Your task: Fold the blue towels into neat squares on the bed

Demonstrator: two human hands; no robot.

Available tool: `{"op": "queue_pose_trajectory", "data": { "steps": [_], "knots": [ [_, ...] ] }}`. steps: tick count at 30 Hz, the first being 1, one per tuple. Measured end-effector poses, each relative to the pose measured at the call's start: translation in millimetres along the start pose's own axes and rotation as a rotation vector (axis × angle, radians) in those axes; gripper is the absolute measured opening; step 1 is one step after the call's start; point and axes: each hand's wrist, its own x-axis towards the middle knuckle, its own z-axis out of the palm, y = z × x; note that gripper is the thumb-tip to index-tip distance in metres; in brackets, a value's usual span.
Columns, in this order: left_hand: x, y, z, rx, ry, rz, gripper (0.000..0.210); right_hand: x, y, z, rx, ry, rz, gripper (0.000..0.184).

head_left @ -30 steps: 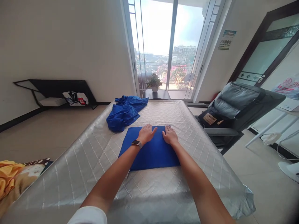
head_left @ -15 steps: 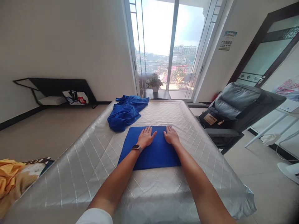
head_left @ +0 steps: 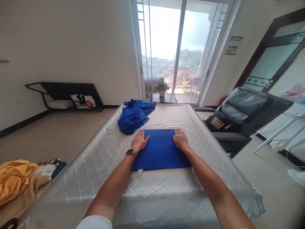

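A flat blue cloth [head_left: 162, 152], roughly rectangular, lies on the silver quilted table cover [head_left: 114, 178]. My left hand [head_left: 139, 141] rests flat at its far left corner, fingers stretched forward, with a watch on the wrist. At the far right corner my right hand [head_left: 181, 139] lies palm down, its fingers extended too. Neither hand grasps anything. A small white label [head_left: 139, 173] sticks out from the cloth's near edge, by my left forearm. Beyond my left hand is a crumpled blue garment [head_left: 134, 116] in a loose heap.
A grey reclining chair [head_left: 238, 111] with a black bag [head_left: 218, 122] stands to the right. At lower left lies a pile of yellow and brown fabric [head_left: 21, 178]. A potted plant [head_left: 162, 87] stands past the table's far edge, before the sliding glass door.
My hands have moved apart, the left one sliding out to the cloth's left edge. The white label has come into sight. The whole view has shifted slightly.
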Motion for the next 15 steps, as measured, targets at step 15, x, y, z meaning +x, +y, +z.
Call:
{"op": "queue_pose_trajectory", "data": {
  "steps": [15],
  "knots": [
    [5.1, 20.0, -8.1, 0.062, 0.045, 0.026, 0.083, -36.4, 4.4, 2.9, 0.080, -0.117, -0.003, 0.069]
  ]
}}
